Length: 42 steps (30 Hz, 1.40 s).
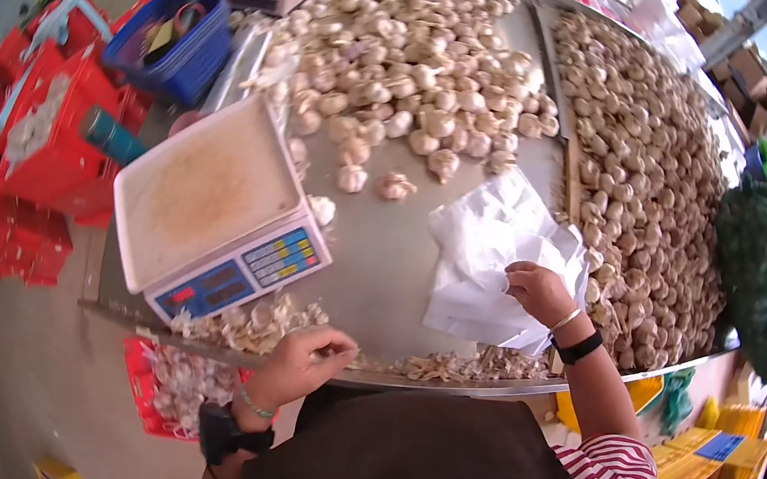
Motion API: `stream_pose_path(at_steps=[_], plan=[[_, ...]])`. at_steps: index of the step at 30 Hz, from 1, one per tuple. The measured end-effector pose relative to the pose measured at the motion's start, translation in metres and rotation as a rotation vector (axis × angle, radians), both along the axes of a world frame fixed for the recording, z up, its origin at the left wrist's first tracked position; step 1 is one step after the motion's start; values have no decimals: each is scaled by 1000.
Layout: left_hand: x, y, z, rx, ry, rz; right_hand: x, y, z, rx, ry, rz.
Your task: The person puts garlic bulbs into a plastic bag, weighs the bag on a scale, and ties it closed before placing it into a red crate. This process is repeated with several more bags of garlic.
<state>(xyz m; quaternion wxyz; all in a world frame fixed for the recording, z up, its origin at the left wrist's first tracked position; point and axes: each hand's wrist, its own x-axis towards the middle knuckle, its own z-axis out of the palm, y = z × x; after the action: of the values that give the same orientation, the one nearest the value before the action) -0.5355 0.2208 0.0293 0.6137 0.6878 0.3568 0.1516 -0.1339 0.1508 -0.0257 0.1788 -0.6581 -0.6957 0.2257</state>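
My right hand [540, 292] pinches the edge of a white plastic bag [487, 226] in a flat stack on the metal table [392, 251]. My left hand [307, 361] hangs at the table's front edge with fingers curled; whether anything is in them I cannot make out. Beside it lie loose garlic skins [258, 323]. A digital scale [207, 200] with a bare, stained pan stands to the left. Beyond the bags spreads a heap of garlic bulbs [415, 52], with a few single bulbs [396, 187] closer to me.
A wooden divider [571, 180] separates a second garlic heap [642, 212] on the right. A blue basket [172, 47] and red crates [56, 134] are at left. Below the table edge sits a red crate of garlic [186, 389]. A green mesh sack [754, 266] stands at far right.
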Motion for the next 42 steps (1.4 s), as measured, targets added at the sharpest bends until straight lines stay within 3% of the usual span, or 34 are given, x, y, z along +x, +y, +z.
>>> stream_pose_path(at_steps=[4,6,7,9,16,18,20,21,22,24,26,28,30,31,32,33,36,38,40,42], plan=[[99,19,-18,415,-42,1,7,-25,20,121,156,-66],[147,25,-30,486,-54,14,17,-43,15,53,160,-153],[169,27,-38,487,-46,-9,16,-47,24,63,281,-168],[210,29,-53,744,121,-61,23,-60,33,48,436,-169],[280,30,-65,328,50,-215,36,-98,22,143,606,-394],[290,29,-68,449,146,-282,39,-106,20,179,707,-490],[300,25,-75,821,512,-417,44,-113,15,220,832,-679],[303,25,-84,820,525,-453,45,-114,8,253,1013,-808],[305,24,-92,822,530,-468,47,-116,6,255,1022,-820],[307,19,-102,850,506,-522,55,-117,10,508,1391,-1186],[316,4,-104,893,505,-515,86,-135,10,588,1465,-1311],[318,-13,-116,580,488,-564,115,-153,21,836,1566,-1287],[317,-40,-129,583,358,-595,160,-206,0,1095,1672,-1161],[325,-52,-126,529,375,-704,176,-219,23,1202,1614,-1157],[331,-63,-124,471,396,-807,207,-261,14,1225,1202,-1301],[334,-73,-128,394,339,-779,222,-287,23,1223,1218,-1296],[337,-86,-136,272,250,-752,255,-340,107,1295,1782,-370],[337,-79,-128,232,217,-757,210,-248,172,1402,1355,-678],[337,-63,-93,81,156,-839,189,-215,184,1410,1273,-636],[324,-40,-65,22,253,-835,149,-158,202,1111,268,-659]])
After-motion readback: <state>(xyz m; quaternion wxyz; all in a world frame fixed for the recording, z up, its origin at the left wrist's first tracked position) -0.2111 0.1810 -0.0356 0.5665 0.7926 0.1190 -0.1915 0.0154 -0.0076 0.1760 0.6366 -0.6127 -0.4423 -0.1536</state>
